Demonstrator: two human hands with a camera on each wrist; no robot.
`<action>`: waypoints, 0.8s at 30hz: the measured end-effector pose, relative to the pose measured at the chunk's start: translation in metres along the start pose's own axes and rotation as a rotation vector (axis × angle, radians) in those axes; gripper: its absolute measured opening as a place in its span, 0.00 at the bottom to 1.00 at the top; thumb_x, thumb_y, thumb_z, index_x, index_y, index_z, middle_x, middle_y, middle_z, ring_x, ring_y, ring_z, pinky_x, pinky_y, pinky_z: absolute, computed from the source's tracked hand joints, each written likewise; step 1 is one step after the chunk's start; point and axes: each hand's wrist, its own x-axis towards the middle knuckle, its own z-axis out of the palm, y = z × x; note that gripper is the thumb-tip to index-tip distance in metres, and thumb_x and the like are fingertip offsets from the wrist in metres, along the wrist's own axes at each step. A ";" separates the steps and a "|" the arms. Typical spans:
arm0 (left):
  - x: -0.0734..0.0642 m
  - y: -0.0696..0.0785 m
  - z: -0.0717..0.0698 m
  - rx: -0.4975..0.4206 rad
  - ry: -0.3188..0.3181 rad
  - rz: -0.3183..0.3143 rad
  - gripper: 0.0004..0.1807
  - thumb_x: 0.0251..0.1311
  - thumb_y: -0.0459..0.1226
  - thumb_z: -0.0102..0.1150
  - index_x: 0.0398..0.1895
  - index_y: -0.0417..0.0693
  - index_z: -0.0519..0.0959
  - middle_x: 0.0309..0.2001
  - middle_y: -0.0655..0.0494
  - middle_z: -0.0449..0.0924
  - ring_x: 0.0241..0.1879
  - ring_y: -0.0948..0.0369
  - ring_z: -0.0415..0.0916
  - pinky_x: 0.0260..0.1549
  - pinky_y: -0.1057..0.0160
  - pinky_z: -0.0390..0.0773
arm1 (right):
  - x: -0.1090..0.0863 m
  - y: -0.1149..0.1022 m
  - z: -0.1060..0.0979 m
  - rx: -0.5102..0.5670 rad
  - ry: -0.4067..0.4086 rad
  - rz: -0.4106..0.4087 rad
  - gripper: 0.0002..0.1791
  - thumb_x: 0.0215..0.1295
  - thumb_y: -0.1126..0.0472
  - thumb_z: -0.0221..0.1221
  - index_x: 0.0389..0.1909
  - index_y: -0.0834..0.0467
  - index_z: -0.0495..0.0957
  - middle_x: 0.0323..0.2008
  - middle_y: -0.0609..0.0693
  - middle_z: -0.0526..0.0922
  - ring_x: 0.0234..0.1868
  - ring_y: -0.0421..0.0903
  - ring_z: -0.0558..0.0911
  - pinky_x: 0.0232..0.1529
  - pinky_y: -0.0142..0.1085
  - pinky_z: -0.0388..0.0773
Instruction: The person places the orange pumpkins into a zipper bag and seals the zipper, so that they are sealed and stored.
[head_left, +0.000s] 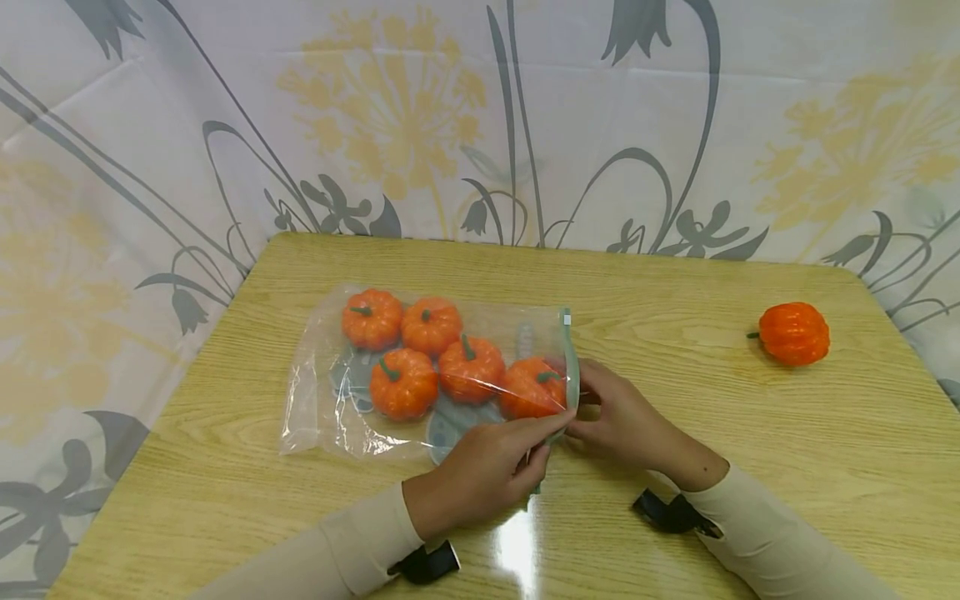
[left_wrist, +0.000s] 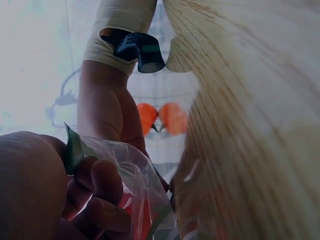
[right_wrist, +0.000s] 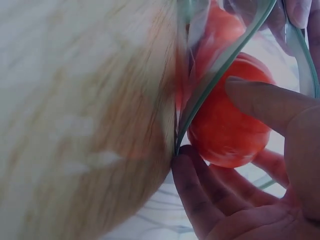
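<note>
A clear zip bag [head_left: 311, 392] with a green-edged mouth lies flat in the head view, its mouth facing right. Several orange toy pumpkins [head_left: 403, 383] with green stems are inside it. My left hand [head_left: 480, 471] pinches the near edge of the bag's mouth between thumb and fingers. At the opening, my right hand [head_left: 622, 417] holds another toy pumpkin [right_wrist: 232, 125] just within the mouth. The right wrist view has the thumb on that pumpkin's side and the fingers below it, with the green zip strip [right_wrist: 215, 75] crossing in front.
One more orange pumpkin [head_left: 793, 333] lies on its side at the right of the wooden table [head_left: 675, 292]. A floral cloth [head_left: 570, 125] hangs behind the table's far edge. Black wrist straps [head_left: 675, 511] show at both sleeves.
</note>
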 end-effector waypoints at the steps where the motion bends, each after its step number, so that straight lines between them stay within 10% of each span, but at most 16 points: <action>1: 0.000 0.000 0.000 -0.002 0.000 -0.001 0.25 0.71 0.32 0.50 0.71 0.43 0.69 0.33 0.61 0.77 0.22 0.75 0.60 0.25 0.83 0.62 | 0.000 0.000 0.000 -0.001 -0.006 0.008 0.40 0.57 0.69 0.70 0.71 0.58 0.66 0.62 0.55 0.76 0.59 0.53 0.79 0.52 0.39 0.82; 24: 0.000 0.001 -0.001 -0.010 -0.043 -0.087 0.25 0.72 0.34 0.49 0.72 0.48 0.69 0.36 0.60 0.80 0.20 0.75 0.60 0.22 0.81 0.62 | -0.001 0.007 -0.005 0.059 -0.063 0.041 0.31 0.66 0.69 0.62 0.70 0.64 0.66 0.59 0.62 0.79 0.56 0.57 0.82 0.52 0.42 0.82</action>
